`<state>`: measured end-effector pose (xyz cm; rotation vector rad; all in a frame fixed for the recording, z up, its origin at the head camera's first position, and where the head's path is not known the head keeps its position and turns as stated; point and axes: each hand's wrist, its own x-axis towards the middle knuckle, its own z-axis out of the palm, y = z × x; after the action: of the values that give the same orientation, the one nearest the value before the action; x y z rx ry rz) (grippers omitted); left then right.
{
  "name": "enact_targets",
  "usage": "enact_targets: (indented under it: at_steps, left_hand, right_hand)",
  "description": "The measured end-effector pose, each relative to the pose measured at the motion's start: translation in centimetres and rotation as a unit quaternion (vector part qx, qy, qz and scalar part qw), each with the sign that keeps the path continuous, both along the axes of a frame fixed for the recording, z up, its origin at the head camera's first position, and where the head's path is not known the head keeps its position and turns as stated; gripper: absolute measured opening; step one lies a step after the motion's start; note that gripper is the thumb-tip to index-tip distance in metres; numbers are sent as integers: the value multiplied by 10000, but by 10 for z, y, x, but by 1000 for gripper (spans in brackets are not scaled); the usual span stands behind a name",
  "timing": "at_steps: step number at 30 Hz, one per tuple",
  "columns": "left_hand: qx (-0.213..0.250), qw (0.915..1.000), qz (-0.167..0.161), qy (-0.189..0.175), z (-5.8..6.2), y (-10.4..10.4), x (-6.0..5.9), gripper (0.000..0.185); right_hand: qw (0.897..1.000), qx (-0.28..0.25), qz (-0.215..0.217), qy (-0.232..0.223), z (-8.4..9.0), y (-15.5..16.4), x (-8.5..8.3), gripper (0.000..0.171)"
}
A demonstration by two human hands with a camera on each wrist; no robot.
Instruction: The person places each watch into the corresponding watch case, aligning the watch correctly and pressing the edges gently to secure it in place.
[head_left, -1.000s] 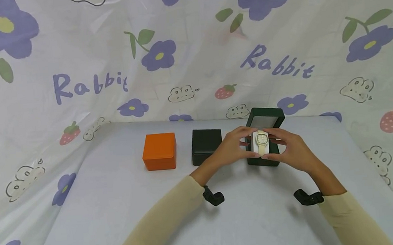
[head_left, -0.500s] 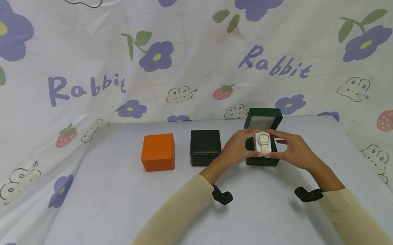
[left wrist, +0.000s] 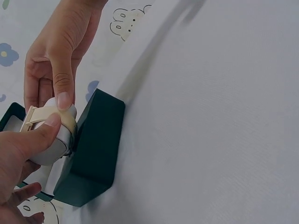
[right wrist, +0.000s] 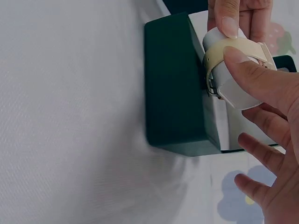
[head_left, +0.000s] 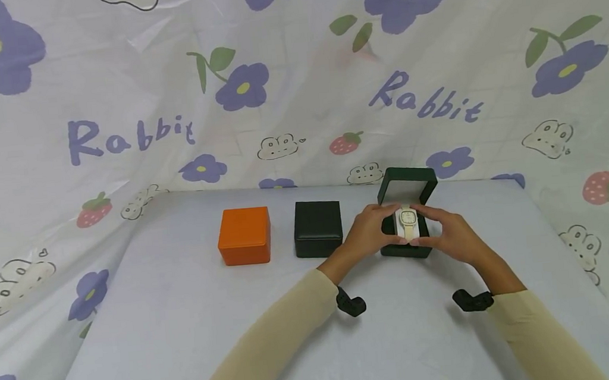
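Pinching from both sides, the left hand (head_left: 368, 230) and the right hand (head_left: 450, 235) held the cream watch (head_left: 407, 219), wrapped round its pale cushion (right wrist: 233, 88), just over the open green box (head_left: 408, 247), thumbs and forefingers curled against the cushion's ends, probably to keep it level with the box's opening. The remaining fingers of the right hand were spread loosely (seen from the right wrist). The cushion sat partly within the box's pale interior; whether it was fully seated could not be told. The hinged lid (head_left: 408, 183) stood upright behind. To the left on the grey table (head_left: 186, 318), a black box (head_left: 317, 228) and an orange box (head_left: 245, 235) stood closed, their contents hidden.
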<state>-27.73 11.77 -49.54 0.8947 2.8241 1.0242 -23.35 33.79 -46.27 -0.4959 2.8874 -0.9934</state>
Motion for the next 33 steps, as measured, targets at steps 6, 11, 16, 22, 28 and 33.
enact_targets:
  at_steps: [6,11,16,22,28,33]
  left_hand:
    - [-84,9998,89,-156,-6,3,-1,78]
    - [-52,9998,40,-207,-9,5,-3,78]
    - [-90,9998,30,-192,-9,5,-3,78]
    - [-319,9994,63,-112,-10,7,-4,78]
    - [-474,9988,103,55,-10,11,-5,76]
    - [-593,9981,142,55,-11,12,-5,75]
  right_hand:
    - [10000,-43,53,-37,-4,0,-1,82]
    - [9999,-39,69,-149,-5,2,-1,82]
    - [9997,-82,64,-205,-8,2,-3,81]
    - [9994,-79,141,-300,-12,2,-7,80]
    - [9994,53,133,-316,-17,3,-11,80]
    - [9993,97,47,-361,-18,4,-10,82]
